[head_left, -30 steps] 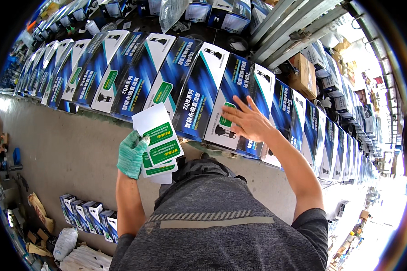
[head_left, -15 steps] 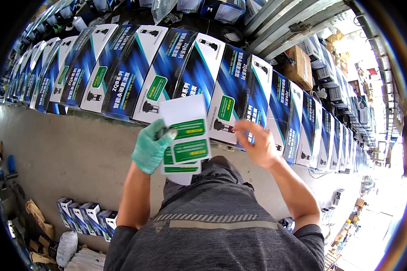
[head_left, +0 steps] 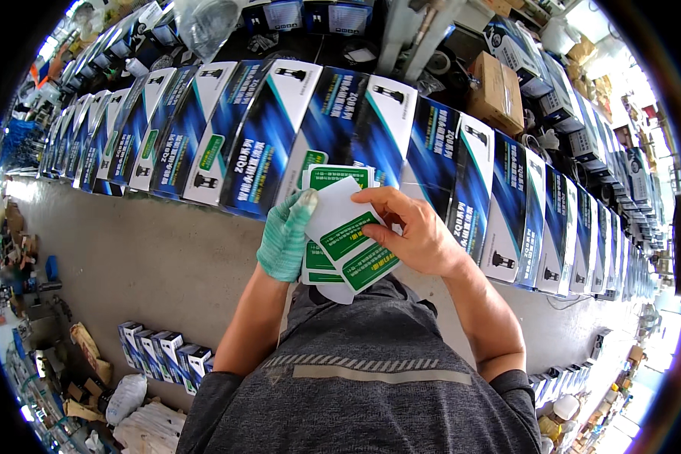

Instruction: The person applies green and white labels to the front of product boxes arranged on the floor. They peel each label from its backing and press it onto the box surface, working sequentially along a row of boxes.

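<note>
My left hand (head_left: 284,236), in a pale green glove, grips a small stack of white sticker sheets (head_left: 333,210) with its thumb on top. Green rounded labels with yellow and white print lie on the sheets. The top sheet is tilted across the others, and more green labels show behind it. My bare right hand (head_left: 424,234) pinches that top sheet at its right edge, thumb and forefinger closed on it. Just beyond both hands stands a long row of blue, white and black cartons (head_left: 265,166). Some bear a similar green label (head_left: 211,152).
A brown cardboard box (head_left: 498,94) and more blue-white cartons stand behind the row. A clear plastic bag (head_left: 208,26) lies at the back. Several small cartons (head_left: 163,354) stand on the grey floor (head_left: 166,257) at lower left, near white sacks (head_left: 150,427).
My right hand has come left from in front of the cartons and taken hold of the top sheet, which is now tilted. The whole view has shifted, so the cartons appear farther right.
</note>
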Demonstrator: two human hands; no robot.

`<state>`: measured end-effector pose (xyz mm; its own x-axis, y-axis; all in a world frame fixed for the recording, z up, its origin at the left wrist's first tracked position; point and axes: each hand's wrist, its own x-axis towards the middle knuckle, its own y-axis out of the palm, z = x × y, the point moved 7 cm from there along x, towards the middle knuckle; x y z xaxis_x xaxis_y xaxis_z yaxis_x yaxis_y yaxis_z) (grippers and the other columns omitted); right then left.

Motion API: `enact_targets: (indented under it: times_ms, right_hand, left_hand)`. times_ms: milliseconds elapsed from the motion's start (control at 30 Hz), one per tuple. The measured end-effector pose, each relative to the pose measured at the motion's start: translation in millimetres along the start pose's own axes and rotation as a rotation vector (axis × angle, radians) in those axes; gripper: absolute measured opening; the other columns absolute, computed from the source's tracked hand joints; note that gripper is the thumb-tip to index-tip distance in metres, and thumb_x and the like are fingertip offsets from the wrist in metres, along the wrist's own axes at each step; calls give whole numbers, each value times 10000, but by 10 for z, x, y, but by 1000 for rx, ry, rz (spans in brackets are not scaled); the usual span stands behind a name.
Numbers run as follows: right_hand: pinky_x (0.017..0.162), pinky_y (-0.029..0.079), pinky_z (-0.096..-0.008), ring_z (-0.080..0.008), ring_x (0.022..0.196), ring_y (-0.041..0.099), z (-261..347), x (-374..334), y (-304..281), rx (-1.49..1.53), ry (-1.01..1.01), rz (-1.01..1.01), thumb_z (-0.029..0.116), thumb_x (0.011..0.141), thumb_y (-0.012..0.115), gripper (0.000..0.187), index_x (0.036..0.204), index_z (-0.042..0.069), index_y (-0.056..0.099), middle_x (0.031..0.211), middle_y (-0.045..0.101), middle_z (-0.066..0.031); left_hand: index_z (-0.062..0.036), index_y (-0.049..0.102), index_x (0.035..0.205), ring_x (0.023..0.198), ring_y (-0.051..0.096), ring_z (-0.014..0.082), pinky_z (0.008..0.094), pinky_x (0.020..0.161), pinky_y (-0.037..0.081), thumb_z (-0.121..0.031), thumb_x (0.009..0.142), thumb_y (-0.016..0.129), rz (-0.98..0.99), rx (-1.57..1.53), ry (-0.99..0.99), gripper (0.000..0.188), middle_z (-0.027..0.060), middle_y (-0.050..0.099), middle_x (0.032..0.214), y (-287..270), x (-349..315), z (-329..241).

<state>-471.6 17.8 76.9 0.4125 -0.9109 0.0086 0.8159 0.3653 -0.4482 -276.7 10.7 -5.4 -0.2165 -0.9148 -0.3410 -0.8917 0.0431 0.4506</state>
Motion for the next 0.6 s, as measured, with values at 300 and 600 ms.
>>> enact_targets:
  times_ms: [300, 600]
  right_hand:
    - [830, 619, -340, -256, 952, 770, -428, -631, -827, 142, -194, 101, -3, 931, 730, 240, 1169, 31, 728, 1060, 765, -143]
    - [778, 614, -350, -267, 921, 748, -462, -1031, -966, 109, -391, 101, -33, 903, 732, 230, 1119, 45, 738, 998, 747, -119]
  left_hand:
    - [-8, 767, 1111, 843, 672, 75, 232, 722, 556, -220, 978, 776, 1, 318, 99, 251, 43, 770, 979, 1044, -169, 613]
    - [-25, 777, 1050, 790, 648, 60, 232, 675, 536, -202, 966, 782, -134, 401, 122, 196, 10, 750, 910, 1236, -335, 726]
